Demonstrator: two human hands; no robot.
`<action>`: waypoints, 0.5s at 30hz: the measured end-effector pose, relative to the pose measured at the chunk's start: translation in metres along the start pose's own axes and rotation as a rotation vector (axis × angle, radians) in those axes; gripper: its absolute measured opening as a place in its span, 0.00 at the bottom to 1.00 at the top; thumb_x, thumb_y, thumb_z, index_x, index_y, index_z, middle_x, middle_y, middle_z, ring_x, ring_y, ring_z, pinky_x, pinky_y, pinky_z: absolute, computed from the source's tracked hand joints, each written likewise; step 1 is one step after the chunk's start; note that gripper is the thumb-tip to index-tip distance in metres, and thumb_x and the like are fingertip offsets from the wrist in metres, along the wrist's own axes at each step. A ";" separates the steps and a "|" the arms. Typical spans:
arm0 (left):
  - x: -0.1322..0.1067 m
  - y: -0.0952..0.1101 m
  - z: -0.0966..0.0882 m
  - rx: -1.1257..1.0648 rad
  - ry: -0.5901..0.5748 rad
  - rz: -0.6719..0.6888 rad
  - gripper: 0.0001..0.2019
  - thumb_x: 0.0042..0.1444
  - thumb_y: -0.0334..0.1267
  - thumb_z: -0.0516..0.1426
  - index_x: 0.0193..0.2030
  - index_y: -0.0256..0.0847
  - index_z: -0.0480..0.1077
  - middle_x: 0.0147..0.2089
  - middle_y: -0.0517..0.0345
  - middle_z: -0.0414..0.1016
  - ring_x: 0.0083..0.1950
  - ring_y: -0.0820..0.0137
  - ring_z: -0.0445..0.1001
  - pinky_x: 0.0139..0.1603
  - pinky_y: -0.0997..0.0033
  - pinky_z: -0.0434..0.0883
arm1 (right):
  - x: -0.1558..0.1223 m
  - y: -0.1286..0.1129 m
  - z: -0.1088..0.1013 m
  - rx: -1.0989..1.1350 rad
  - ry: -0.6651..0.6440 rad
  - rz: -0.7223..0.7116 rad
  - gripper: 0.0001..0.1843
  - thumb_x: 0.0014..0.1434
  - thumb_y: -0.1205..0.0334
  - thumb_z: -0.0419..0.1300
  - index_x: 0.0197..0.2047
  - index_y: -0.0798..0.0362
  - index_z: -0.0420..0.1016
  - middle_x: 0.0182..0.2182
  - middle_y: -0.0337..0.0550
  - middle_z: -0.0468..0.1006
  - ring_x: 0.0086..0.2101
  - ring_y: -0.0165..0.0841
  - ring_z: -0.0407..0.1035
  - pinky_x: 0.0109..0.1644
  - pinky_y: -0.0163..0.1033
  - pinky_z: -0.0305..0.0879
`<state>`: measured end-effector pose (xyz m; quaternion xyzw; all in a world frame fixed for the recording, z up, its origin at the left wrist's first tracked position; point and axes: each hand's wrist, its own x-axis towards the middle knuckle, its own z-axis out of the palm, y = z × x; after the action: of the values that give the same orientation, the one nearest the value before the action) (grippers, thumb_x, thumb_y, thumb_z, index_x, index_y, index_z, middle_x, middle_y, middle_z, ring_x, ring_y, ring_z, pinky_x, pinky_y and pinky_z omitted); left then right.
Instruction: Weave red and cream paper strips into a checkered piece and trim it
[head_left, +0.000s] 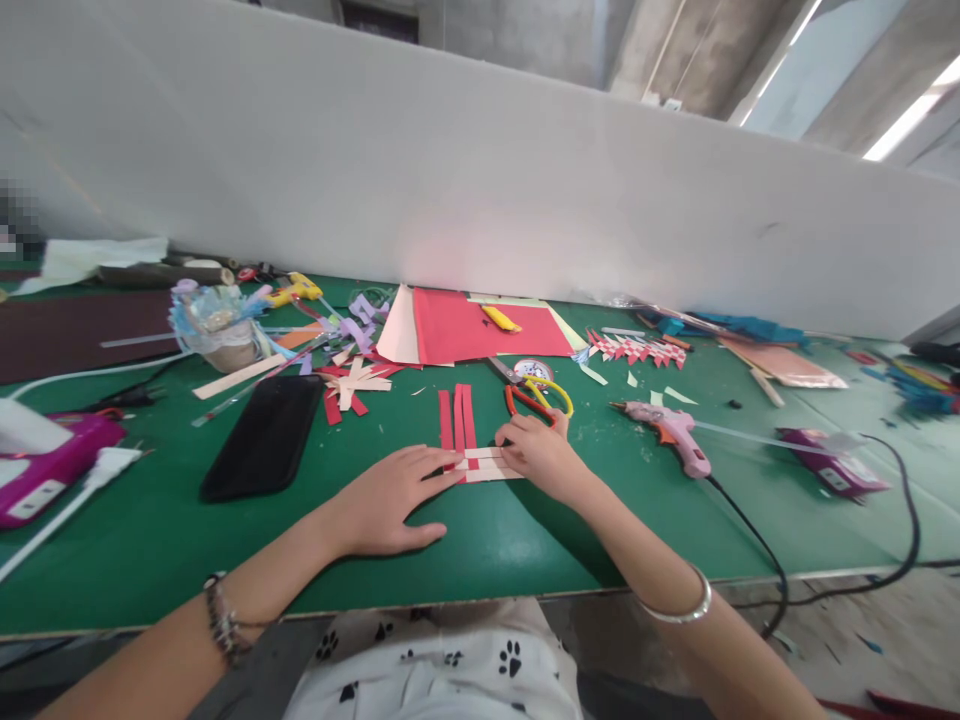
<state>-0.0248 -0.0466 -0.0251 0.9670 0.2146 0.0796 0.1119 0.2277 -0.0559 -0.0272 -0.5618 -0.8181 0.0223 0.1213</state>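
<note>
Red strips [465, 420] interlaced with pale strips [491, 474], flat on the green surface [495, 550]. Left hand [394, 500]: spread, fingertips at their left edge. Right hand [544, 455]: curled at their right end; whether pinching, indeterminable. Just beyond: scissors [568, 397].

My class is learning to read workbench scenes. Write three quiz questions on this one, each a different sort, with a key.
1. Multiple choice: the left hand and the right hand are both at which item?
A) the pink hot-glue gun
B) the interlaced paper strips
C) the yellow hot-glue gun

2. True or false: the black smartphone lies on the left-hand side of those strips.

3. Fill in the blank: the silver bangle is worn on the ____ arm.

Key: 1. B; 2. True; 3. right
</note>
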 end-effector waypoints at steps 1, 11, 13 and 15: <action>0.000 -0.001 0.001 -0.005 -0.003 -0.002 0.30 0.54 0.47 0.55 0.63 0.47 0.55 0.65 0.52 0.56 0.62 0.56 0.58 0.61 0.52 0.56 | 0.000 0.000 0.000 -0.002 0.001 -0.002 0.07 0.56 0.68 0.52 0.35 0.49 0.69 0.34 0.37 0.73 0.38 0.32 0.67 0.54 0.51 0.38; -0.001 0.003 -0.003 -0.003 -0.094 -0.007 0.36 0.53 0.55 0.53 0.65 0.42 0.50 0.66 0.47 0.53 0.64 0.55 0.55 0.63 0.51 0.52 | 0.000 0.001 0.004 0.046 -0.002 0.021 0.07 0.55 0.69 0.53 0.34 0.49 0.69 0.34 0.37 0.73 0.39 0.32 0.66 0.54 0.51 0.37; -0.002 0.004 -0.005 -0.012 -0.101 0.001 0.36 0.52 0.56 0.53 0.65 0.44 0.50 0.66 0.48 0.53 0.64 0.56 0.55 0.64 0.51 0.50 | 0.001 0.002 0.004 0.053 0.000 0.015 0.07 0.55 0.69 0.53 0.34 0.49 0.69 0.34 0.37 0.73 0.39 0.32 0.67 0.54 0.50 0.38; -0.001 0.004 -0.006 -0.018 -0.101 0.012 0.37 0.52 0.55 0.54 0.65 0.45 0.50 0.66 0.49 0.53 0.64 0.56 0.55 0.64 0.51 0.50 | 0.001 0.003 0.004 0.061 0.003 0.009 0.07 0.54 0.69 0.52 0.34 0.49 0.69 0.34 0.37 0.73 0.39 0.31 0.67 0.54 0.49 0.39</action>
<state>-0.0258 -0.0495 -0.0187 0.9700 0.2023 0.0333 0.1308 0.2293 -0.0539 -0.0315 -0.5614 -0.8144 0.0472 0.1396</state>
